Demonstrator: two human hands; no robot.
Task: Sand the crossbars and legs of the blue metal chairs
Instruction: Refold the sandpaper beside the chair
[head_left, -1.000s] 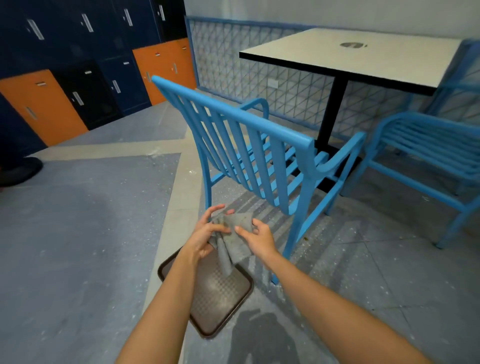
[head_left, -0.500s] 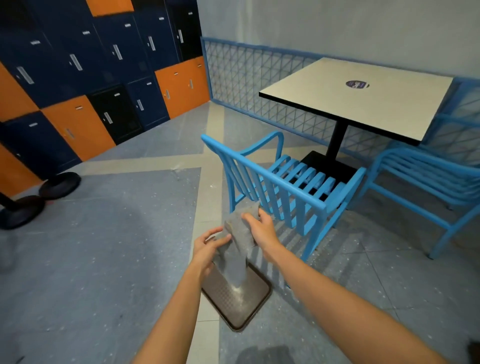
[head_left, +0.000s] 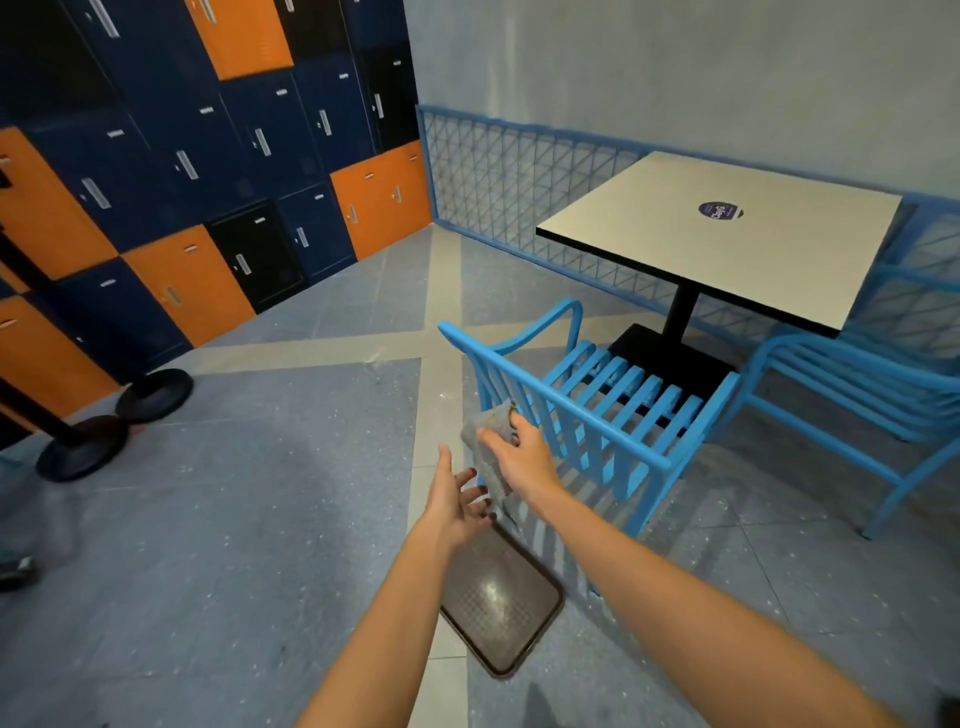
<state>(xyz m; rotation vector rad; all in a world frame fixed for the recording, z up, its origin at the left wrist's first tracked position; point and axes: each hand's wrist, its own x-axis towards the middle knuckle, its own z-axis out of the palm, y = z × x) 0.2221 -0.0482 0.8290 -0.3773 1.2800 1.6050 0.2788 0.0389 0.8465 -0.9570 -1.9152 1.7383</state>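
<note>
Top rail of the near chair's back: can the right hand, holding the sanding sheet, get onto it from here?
Probably yes: right hand grips the sanding sheet beside the near chair, nothing between.

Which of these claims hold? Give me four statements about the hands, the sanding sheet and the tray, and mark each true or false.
1. The right hand grips the grey sanding sheet. True.
2. The left hand also pinches the sheet. False: its fingers are spread and it holds nothing.
3. The brown tray lies on the floor beside the nearer blue chair. True.
4. The tray sits on the table. False: the tabletop bears only a round sticker.
</note>
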